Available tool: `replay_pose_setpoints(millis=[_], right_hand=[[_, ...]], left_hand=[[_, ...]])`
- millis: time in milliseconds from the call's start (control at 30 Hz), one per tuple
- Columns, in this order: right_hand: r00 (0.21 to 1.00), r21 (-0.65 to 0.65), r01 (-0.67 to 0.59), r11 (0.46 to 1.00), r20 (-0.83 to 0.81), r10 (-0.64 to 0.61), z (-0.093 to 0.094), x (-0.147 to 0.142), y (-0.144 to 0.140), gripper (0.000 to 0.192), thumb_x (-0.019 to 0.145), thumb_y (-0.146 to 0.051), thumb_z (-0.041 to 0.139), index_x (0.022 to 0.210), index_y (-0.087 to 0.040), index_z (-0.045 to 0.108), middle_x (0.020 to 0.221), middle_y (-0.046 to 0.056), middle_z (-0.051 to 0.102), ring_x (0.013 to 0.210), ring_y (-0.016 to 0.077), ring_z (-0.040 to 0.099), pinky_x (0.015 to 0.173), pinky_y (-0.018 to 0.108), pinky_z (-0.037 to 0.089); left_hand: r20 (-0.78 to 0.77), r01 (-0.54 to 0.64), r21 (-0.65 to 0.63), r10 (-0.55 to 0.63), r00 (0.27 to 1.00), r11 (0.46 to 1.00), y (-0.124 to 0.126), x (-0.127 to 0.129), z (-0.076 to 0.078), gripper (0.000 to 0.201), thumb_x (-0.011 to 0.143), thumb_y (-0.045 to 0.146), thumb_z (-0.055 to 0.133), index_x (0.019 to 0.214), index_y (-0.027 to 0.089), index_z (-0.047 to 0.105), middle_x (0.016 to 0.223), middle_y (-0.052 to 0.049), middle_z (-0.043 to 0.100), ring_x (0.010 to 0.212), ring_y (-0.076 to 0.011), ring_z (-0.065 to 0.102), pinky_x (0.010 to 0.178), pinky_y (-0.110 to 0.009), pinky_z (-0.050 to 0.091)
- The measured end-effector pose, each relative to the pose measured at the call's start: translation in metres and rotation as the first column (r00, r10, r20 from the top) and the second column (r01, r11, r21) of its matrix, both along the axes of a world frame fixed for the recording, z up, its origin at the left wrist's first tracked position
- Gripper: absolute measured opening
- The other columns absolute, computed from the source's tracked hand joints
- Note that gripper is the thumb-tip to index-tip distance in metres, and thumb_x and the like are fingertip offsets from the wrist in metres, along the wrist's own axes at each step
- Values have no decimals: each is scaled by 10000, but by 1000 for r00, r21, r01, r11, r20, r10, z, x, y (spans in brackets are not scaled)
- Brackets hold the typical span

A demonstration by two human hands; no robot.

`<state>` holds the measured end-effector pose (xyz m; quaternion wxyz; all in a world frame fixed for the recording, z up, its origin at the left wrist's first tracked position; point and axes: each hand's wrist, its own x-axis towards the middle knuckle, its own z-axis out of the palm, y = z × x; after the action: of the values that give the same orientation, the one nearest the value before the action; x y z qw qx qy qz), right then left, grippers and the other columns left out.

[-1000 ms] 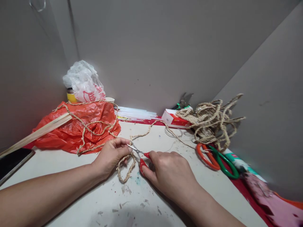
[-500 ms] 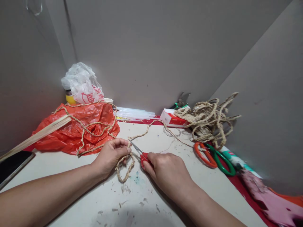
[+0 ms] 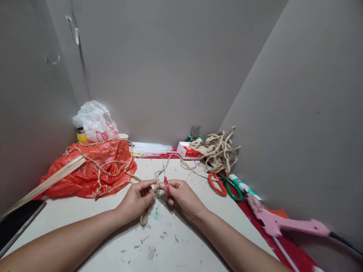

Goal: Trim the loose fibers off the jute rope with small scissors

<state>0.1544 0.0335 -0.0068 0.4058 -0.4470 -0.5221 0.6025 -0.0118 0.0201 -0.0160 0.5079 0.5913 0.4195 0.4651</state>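
Observation:
My left hand [image 3: 138, 199] pinches a braided jute rope [image 3: 146, 215] over the white table [image 3: 85, 226]; a loop of the rope hangs below the fingers onto the table. My right hand [image 3: 181, 196] holds small red-handled scissors [image 3: 166, 184] with the blades pointing up and away, and its fingertips also touch the rope right beside my left hand. The rope runs on leftward across an orange plastic bag [image 3: 93, 166] and back toward the far wall.
A tangled bundle of jute rope [image 3: 218, 151] lies at the back right, with larger orange-and-green scissors [image 3: 225, 185], a red-white box [image 3: 187, 151] and a pink glue gun [image 3: 283, 224] nearby. A white bag [image 3: 95, 121], wooden slat [image 3: 45, 183] and dark tablet [image 3: 17, 219] sit left. Walls close in.
The camera pulled back and tilted up. My right hand moved left to meet my left hand at the rope, and the scissors turned from pointing left to pointing upward.

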Motion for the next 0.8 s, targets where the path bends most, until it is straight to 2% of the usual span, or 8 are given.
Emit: replay_pose_setpoints(millis=[133, 333, 433, 533, 600, 667, 700, 800], right_hand=[[998, 13, 55, 998, 11, -55, 3, -11, -2, 379, 613, -467, 715, 553, -145, 526, 426, -63, 453, 356, 37, 322, 395, 206, 189], [996, 67, 92, 994, -22, -91, 22, -20, -5, 364, 562, -436, 754, 539, -131, 555, 422, -55, 479, 354, 39, 350, 386, 198, 223], [988, 111, 136, 984, -88, -126, 31, -19, -3, 336, 572, -406, 758, 569, -129, 569, 432, -60, 475, 367, 39, 364, 393, 193, 235], [960, 166, 243, 956, -182, -212, 38, -13, 9, 319, 601, -391, 753, 606, -133, 566, 455, -71, 468, 375, 37, 370, 393, 190, 248], [922, 200, 341, 919, -260, -285, 42, -5, 20, 299, 639, -379, 739, 643, -137, 563, 480, -82, 455, 388, 36, 375, 396, 185, 276], [878, 208, 429, 879, -324, -352, 46, 7, 32, 243, 726, -349, 689, 725, -131, 583, 558, -62, 507, 438, 50, 434, 440, 192, 361], [854, 203, 470, 859, -352, -384, 48, 14, 37, 214, 791, -338, 633, 810, -129, 593, 666, -32, 564, 512, 69, 498, 493, 212, 422], [782, 176, 567, 804, -422, -459, 55, 37, 49, 306, 875, -335, 529, 1123, -157, 544, 1086, 68, 580, 886, 175, 589, 740, 369, 507]], left_hand=[[-53, -12, 122, 19, 998, 993, -7, -1, 9, 289, 712, 201, 635, 991, 193, 707, 647, -2, 545, 588, -109, 459, 589, -234, 386], [35, 39, 102, -43, 998, 994, -10, -3, 19, 352, 713, 218, 641, 1061, 177, 668, 651, 10, 530, 576, -97, 453, 571, -225, 373], [119, 136, 25, -138, 983, 990, -15, -2, 23, 519, 741, 299, 634, 1238, 189, 531, 682, 15, 549, 543, -87, 474, 538, -218, 371], [130, 286, -123, -270, 954, 950, -18, -2, 28, 686, 779, 421, 579, 1374, 194, 324, 635, 12, 586, 449, -86, 489, 475, -208, 341], [61, 334, -162, -329, 942, 928, -15, -5, 33, 696, 768, 462, 574, 1348, 155, 345, 588, 13, 586, 411, -83, 478, 465, -205, 337], [-98, 321, -138, -335, 937, 937, -9, -11, 42, 621, 746, 467, 587, 1245, 121, 455, 543, 31, 549, 389, -75, 435, 445, -202, 330], [-239, 277, -87, -290, 927, 957, -5, -16, 49, 547, 749, 473, 570, 1163, 120, 518, 520, 43, 522, 385, -74, 412, 431, -197, 317], [-367, 226, 10, -207, 907, 974, 7, -38, 83, 338, 722, 416, 606, 899, 129, 628, 504, 39, 496, 427, -88, 412, 433, -196, 301]])
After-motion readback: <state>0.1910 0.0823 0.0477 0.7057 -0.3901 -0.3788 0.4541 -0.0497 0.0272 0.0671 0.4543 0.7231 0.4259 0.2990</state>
